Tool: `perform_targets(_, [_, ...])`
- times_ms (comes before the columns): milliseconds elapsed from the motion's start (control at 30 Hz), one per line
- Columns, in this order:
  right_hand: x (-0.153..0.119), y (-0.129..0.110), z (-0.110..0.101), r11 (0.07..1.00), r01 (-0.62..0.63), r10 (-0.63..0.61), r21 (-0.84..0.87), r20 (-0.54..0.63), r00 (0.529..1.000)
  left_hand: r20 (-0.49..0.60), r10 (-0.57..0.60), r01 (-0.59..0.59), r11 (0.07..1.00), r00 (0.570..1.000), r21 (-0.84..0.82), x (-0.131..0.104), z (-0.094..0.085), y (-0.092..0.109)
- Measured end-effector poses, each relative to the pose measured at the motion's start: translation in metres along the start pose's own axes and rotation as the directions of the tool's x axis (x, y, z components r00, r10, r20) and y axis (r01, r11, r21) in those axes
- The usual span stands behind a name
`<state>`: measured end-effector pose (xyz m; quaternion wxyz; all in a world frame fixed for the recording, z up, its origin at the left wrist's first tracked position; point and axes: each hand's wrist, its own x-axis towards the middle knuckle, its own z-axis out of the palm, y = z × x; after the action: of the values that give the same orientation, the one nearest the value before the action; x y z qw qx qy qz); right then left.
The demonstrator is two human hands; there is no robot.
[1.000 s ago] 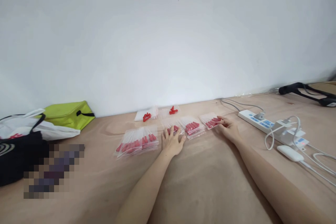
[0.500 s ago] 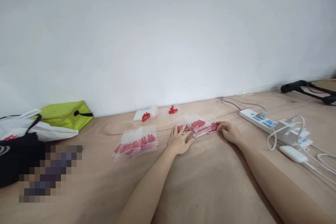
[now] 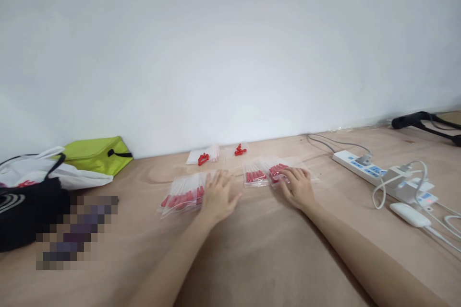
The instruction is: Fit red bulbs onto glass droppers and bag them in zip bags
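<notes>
Two groups of clear zip bags with small red rod-like pieces in them lie on the table. At the right edge of the left group of bags (image 3: 183, 194) is my left hand (image 3: 219, 196), slightly blurred, its fingers spread and holding nothing. My right hand (image 3: 298, 189) rests over the right group of bags (image 3: 256, 172), fingers stretched out flat and covering part of the red pieces. Farther back, by the wall, loose red pieces (image 3: 203, 158) lie on a stack of bags, and another small heap of red pieces (image 3: 240, 150) sits beside it.
On the right stands a white power strip (image 3: 355, 165) with plugs and cables, with a white adapter (image 3: 409, 214) near it. A black frame-like object (image 3: 418, 120) lies far right. Left are a lime-green bag (image 3: 91, 153), a white bag (image 3: 81, 177) and a black bag (image 3: 32, 216).
My left hand has moved left, from the right group of bags to the left group. My right hand has slid left onto the bags, its fingers now flat. The right-hand bags sit closer together.
</notes>
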<state>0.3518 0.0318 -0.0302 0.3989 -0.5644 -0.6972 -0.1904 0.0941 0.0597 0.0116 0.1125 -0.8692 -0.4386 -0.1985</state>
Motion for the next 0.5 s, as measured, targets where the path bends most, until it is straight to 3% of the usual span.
perform_targets(133, [0.003, -0.021, 0.009, 0.992, 0.129, -0.126, -0.017, 0.137, 0.983, 0.199, -0.036, 0.029, 0.999, 0.979, 0.042, -0.031, -0.028, -0.078])
perform_targets(233, [0.012, -0.037, 0.019, 0.978, 0.208, -0.195, -0.03, 0.243, 0.95, 0.283, -0.038, 0.052, 0.998, 0.958, -0.043, -0.053, -0.034, -0.115])
perform_targets(367, [0.02, -0.051, 0.029, 0.982, 0.188, -0.172, -0.022, 0.318, 0.932, 0.227, -0.004, 0.043, 0.985, 0.974, -0.168, -0.068, -0.027, -0.126])
perform_targets(500, [0.015, -0.052, 0.028, 0.99, 0.143, -0.136, -0.011, 0.244, 0.96, 0.031, -0.17, 0.173, 0.964, 0.985, -0.202, -0.063, -0.021, -0.121])
